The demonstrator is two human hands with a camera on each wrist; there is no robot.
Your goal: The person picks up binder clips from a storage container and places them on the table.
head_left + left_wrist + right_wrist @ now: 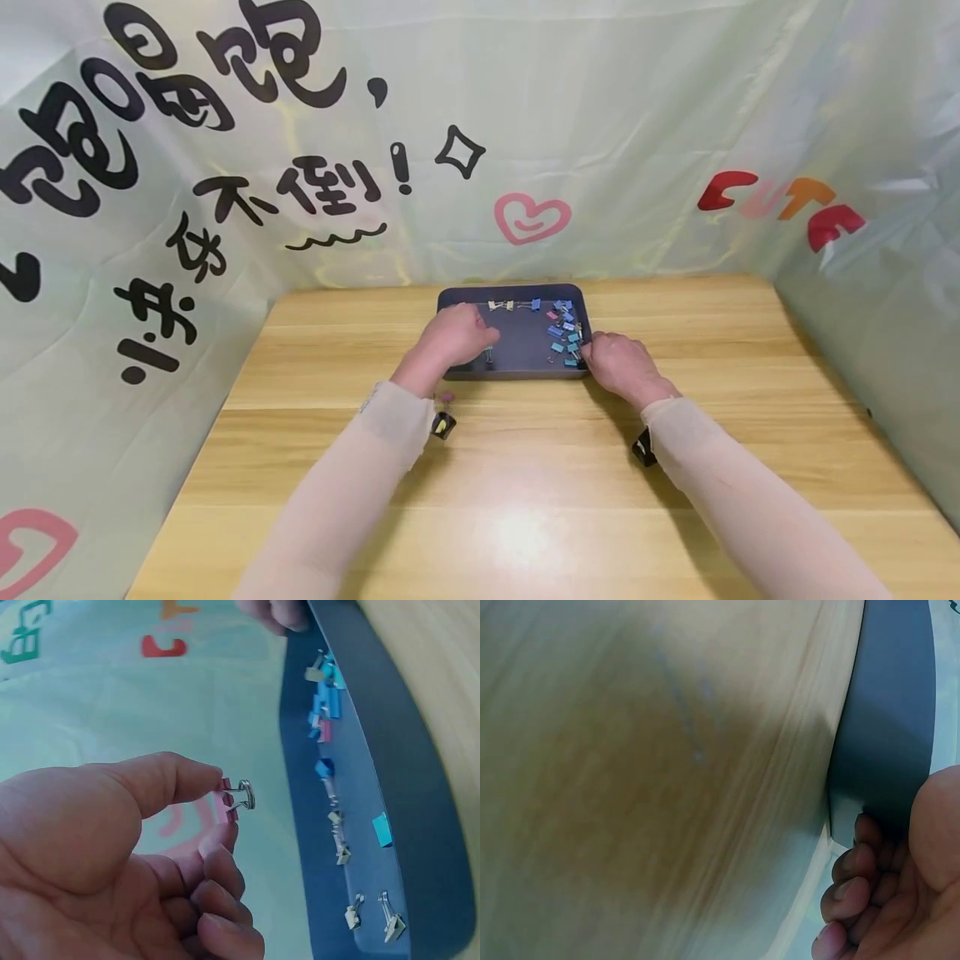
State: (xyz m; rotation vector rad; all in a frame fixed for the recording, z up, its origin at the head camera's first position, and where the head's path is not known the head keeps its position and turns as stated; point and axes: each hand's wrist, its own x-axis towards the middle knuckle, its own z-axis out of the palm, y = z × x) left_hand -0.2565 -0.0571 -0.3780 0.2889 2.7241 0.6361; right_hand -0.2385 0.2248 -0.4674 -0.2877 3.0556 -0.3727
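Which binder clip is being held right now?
The pink clip pinched in the left grip; the clips in the tray, including another pink one, are unheld.

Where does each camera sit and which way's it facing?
Head: worn on the head, facing forward and down at the tray; left hand, right hand and sleeves show.
Left wrist: worn there, facing the left hand pinching a pink clip.
Right wrist: worn there, facing the table, the tray's outer wall and the right hand.
Both head and left wrist show the tray's clips.
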